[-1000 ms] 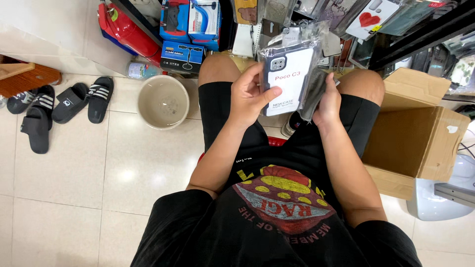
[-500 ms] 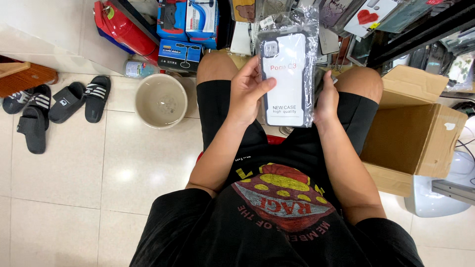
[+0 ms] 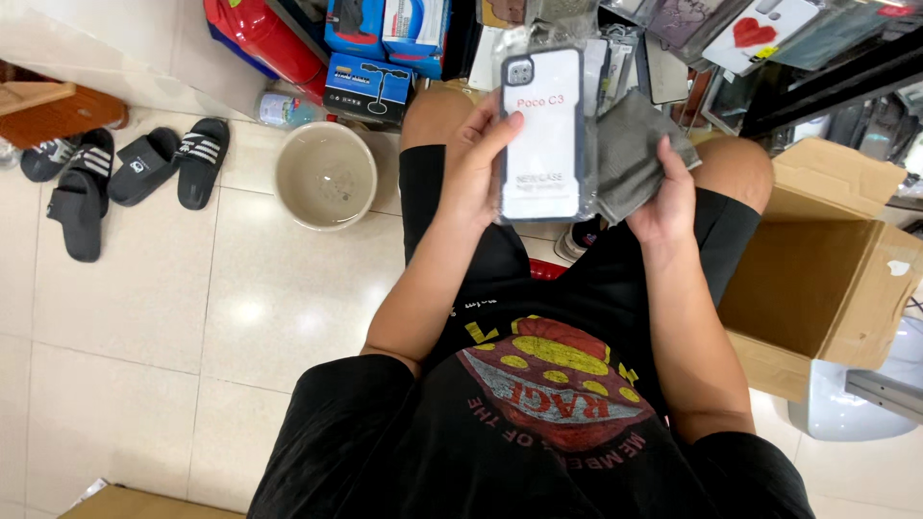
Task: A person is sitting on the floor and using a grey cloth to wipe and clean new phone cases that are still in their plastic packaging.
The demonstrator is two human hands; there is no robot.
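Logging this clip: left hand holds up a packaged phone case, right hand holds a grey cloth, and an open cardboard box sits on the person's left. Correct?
Not quite. The head view shows the cardboard box on the person's right. The left hand does hold the packaged phone case, the right hand the grey cloth.

A glossy cream tiled floor [image 3: 144,317] is seen, on which a round beige bowl [image 3: 325,175], black striped slide sandals [image 3: 125,178] and an open brown cardboard box [image 3: 827,279] are set.

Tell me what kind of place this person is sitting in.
Probably a small phone-accessory shop or its stock corner. The left hand holds a packaged phone case, more packaged cases hang or lie stacked ahead, boxed gadgets sit on the tiled floor, and an open cardboard box stands beside the person.
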